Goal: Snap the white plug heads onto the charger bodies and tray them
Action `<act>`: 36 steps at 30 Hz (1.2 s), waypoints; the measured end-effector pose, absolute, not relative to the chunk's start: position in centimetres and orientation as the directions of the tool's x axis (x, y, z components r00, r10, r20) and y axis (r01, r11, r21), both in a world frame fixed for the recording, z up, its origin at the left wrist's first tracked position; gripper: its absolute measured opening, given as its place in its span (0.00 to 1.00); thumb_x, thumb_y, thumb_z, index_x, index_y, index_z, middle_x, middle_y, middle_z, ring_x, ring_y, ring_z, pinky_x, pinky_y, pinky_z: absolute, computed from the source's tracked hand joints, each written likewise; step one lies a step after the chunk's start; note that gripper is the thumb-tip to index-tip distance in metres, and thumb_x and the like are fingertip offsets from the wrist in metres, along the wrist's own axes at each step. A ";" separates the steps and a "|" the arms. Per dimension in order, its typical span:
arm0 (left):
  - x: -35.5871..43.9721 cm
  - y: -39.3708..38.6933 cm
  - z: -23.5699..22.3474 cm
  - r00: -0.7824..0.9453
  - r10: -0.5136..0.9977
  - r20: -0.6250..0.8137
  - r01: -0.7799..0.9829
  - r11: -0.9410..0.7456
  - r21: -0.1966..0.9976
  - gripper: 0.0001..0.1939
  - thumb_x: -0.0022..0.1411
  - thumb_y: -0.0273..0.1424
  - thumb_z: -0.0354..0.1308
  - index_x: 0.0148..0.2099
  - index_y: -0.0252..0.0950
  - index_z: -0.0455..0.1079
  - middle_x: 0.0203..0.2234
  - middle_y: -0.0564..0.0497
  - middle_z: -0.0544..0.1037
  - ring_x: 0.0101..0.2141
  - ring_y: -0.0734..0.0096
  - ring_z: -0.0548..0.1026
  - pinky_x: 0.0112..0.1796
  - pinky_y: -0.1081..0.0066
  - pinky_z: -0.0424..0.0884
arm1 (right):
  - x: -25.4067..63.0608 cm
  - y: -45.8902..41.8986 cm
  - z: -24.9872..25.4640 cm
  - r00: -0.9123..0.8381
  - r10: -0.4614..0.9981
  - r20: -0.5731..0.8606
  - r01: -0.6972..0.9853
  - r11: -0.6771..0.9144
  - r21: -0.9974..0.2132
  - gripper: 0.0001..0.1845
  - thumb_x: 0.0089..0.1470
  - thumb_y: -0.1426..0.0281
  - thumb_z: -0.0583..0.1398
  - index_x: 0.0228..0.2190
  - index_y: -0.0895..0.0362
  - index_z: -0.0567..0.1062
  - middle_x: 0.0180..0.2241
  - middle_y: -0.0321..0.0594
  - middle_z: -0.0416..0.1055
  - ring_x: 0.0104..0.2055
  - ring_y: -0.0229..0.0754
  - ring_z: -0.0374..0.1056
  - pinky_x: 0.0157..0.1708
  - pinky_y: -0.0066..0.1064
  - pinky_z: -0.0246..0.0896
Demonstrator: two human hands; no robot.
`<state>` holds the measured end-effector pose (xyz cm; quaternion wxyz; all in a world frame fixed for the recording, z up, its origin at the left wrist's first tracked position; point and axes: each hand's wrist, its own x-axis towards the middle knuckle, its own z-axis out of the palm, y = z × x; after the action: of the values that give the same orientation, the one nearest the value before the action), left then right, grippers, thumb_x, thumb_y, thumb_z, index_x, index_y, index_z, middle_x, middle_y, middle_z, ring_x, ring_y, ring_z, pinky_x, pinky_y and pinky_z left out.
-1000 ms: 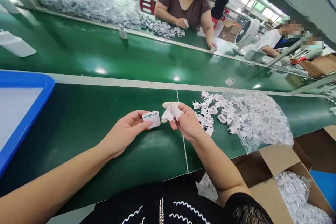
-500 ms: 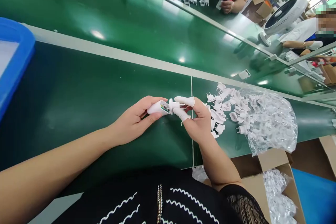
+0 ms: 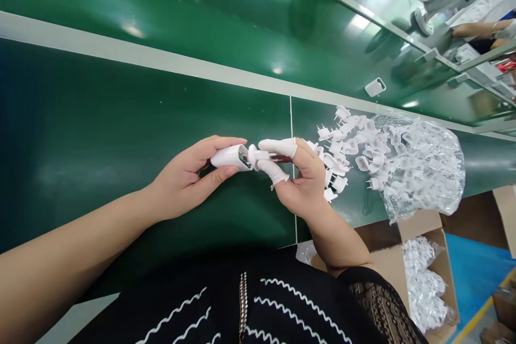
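In the head view, the left hand (image 3: 183,183), fingers pinching, holds a white housing (image 3: 226,157) over the desk (image 3: 121,113), long axis sideways, open end rightward. Right of the housing, the right hand's (image 3: 304,180) fingers pinch a plug piece (image 3: 252,158), prongs rightward. Farther right, a clear bag (image 3: 454,172) contains plugs (image 3: 421,153); lower right, a carton (image 3: 389,274) contains bagged parts (image 3: 423,285).

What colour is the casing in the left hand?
White; the casing in the left hand shows best in the head view.
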<state>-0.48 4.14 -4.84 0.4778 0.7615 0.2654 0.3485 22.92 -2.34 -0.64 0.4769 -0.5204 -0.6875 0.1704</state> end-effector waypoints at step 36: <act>-0.3 3.5 -6.0 0.596 0.667 0.446 0.063 -0.593 0.802 0.22 0.82 0.30 0.60 0.73 0.48 0.73 0.55 0.47 0.85 0.50 0.60 0.82 0.51 0.65 0.80 | 23.3 -2.4 -0.7 -0.097 0.858 0.505 0.574 0.462 -0.675 0.09 0.68 0.74 0.67 0.46 0.50 0.85 0.36 0.36 0.83 0.34 0.39 0.79 0.35 0.31 0.78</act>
<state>-0.33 3.46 -5.97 0.3896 0.8040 0.2270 0.3877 23.26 -2.40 -0.71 0.4547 -0.4945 -0.7242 0.1558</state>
